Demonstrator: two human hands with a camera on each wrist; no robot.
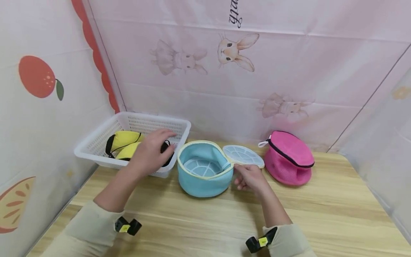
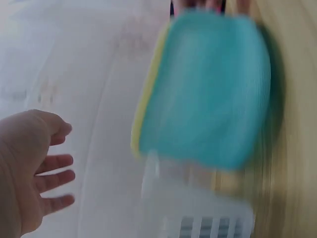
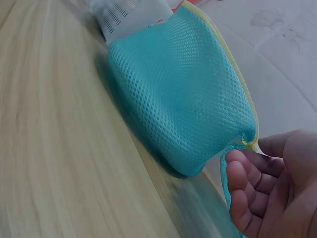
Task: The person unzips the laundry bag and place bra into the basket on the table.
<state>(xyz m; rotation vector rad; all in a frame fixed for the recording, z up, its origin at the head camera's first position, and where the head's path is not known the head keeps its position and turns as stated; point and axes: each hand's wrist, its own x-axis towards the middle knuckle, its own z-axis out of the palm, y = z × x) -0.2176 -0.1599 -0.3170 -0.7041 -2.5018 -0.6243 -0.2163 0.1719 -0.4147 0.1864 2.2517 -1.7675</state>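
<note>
A round light-blue mesh laundry bag (image 1: 205, 187) with yellow edging stands upright on the table. Its lid (image 1: 242, 155) is folded back to the right, so the inside shows. With thumb and forefinger my right hand (image 1: 252, 178) pinches the edging where lid and bag meet; the right wrist view shows this pinch on the bag (image 3: 183, 94) too. My left hand (image 1: 151, 150) hovers over the white basket's right part, fingers apart. In the left wrist view that hand (image 2: 29, 173) holds nothing, and the bag is blurred. Yellow-and-black items (image 1: 126, 137) lie in the basket.
The white plastic basket (image 1: 96, 157) stands at the back left, close beside the blue bag. A zipped pink mesh bag (image 1: 285, 171) with black trim sits to the right of the lid. Printed cloth walls (image 1: 199, 89) border the wooden table (image 1: 199, 225) behind and at both sides.
</note>
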